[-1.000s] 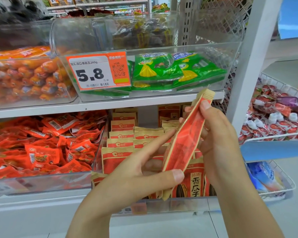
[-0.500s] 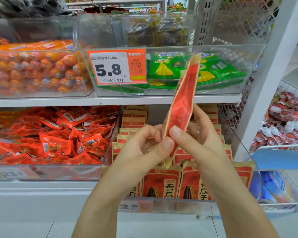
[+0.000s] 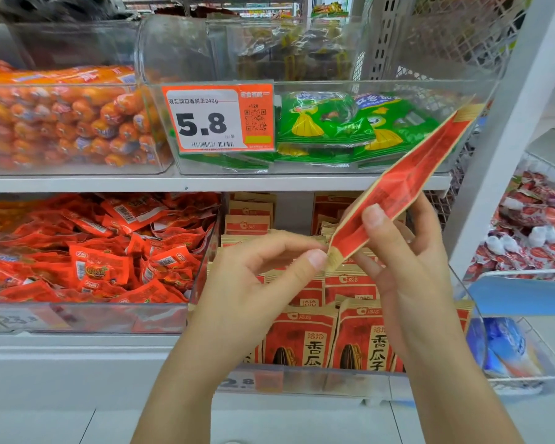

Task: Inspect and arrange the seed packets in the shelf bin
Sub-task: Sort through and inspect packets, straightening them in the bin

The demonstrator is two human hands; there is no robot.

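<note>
One seed packet (image 3: 407, 184) is out of the bin, now tipped over to slant up toward the right where half a second ago it stood nearly upright. Right hand (image 3: 407, 261) pinches its middle; left hand (image 3: 253, 277) pinches the lower corner tab. That turning suggests inspection is under way, with placing to follow. Below, more packets stand in the clear shelf bin (image 3: 474, 328), under the 5.8 price tag (image 3: 218, 118).

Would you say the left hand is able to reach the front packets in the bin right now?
Probably not yet: the left hand pinches the held packet's corner, though the front packets stand unobstructed just below.
</note>
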